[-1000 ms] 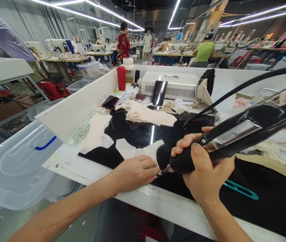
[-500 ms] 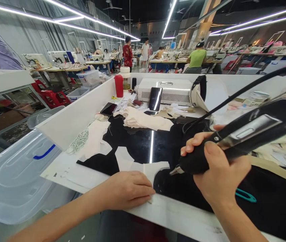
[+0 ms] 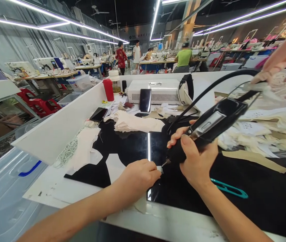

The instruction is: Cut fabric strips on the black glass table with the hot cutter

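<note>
- head view: the white fabric piece (image 3: pixel 114 164) lies flat on the glossy black worktop (image 3: pixel 258 195), near the front edge, partly under the person's left hand.
- the left hand (image 3: pixel 138 176) rests on it knuckles up, fingers curled, fingertips pinning its right-hand edge to the worktop.
- the right hand (image 3: pixel 195 159) is wrapped tight around a black handheld tool (image 3: pixel 208 126), thumb on top. the tool's metal tip points down-left and meets the fabric edge just beside the left fingertips.
- a black cable (image 3: pixel 208 89) loops up and back from the tool.
- teal thread snips (image 3: pixel 230 190) lie on the worktop just right of the right wrist.
- a stack of cream fabric pieces (image 3: pixel 135 122) sits further back. a coil of white cord (image 3: pixel 67 151) lies to the left of it.
- a heap of cut pieces (image 3: pixel 271 131) covers the right side, and another person's hand (image 3: pixel 276 65) is above it.
- two phones (image 3: pixel 99 114) (image 3: pixel 145 99), a white metal box (image 3: pixel 155 90) and a red bottle (image 3: pixel 108 89) stand at the back.
</note>
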The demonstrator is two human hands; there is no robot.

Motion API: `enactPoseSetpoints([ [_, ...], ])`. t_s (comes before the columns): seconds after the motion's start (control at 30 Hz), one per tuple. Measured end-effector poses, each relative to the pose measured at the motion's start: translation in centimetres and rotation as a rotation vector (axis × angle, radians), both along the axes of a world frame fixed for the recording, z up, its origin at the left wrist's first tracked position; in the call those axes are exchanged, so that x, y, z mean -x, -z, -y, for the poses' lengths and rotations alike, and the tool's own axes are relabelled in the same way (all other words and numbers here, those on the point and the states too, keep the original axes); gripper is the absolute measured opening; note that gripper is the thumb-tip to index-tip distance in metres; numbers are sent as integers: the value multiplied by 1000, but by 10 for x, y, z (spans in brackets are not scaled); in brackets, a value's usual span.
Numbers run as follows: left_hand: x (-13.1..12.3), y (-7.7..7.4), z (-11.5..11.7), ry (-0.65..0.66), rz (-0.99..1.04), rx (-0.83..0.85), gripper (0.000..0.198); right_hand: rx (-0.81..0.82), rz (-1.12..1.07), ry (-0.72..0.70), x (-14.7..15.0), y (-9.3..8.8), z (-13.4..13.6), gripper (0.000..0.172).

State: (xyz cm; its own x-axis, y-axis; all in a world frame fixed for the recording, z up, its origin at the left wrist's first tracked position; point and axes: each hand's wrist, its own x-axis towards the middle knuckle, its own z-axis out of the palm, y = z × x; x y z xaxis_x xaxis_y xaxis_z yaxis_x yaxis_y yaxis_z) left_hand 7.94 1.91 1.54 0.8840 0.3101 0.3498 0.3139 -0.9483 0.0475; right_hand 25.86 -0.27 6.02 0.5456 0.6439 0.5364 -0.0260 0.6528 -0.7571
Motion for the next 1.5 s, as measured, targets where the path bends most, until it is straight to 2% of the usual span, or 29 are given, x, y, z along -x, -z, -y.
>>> enactPoseSetpoints([
  [0.27, -11, 0, -2, -60, -53, -31, 19, 7, 3, -36, 3, 3, -1, 45],
  [0.5, -15, 2, 2, -74, -10, -150, 31, 27, -5, -48, 4, 0, -1, 44],
  [0.73, -11, 2, -1, -74, 81, -52, 25, 4, -18, -44, 7, -3, -2, 43],
  [0.93, -6, 0, -3, -110, 178, 11, 27, 1, -7, -30, 6, -1, -1, 43],
  [1.2, -15, 3, 1, -90, 168, -74, 30, -7, 14, -52, 4, -1, 3, 41],
  [1.5, -12, 8, 0, -45, 135, -126, 28, 25, -29, -38, 0, 2, 3, 44],
])
